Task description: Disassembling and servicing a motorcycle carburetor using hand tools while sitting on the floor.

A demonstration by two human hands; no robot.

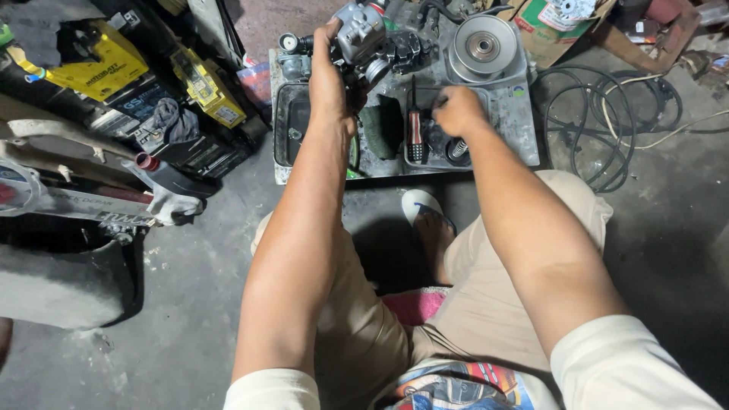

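Head view: left hand (328, 80) grips a grey carburetor (361, 34) over the tray (524, 121); right hand (458, 110), fingers curled, reaches among tray parts beside a screwdriver (414, 129); its hold unclear.

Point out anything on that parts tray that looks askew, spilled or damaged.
Nothing looks broken or spilled. The grey metal tray is grimy and crowded: a round silver pulley disc, a red-handled screwdriver and a coil spring lie loose. The left hand grips a grey metal engine part; the right hand reaches into the tray.
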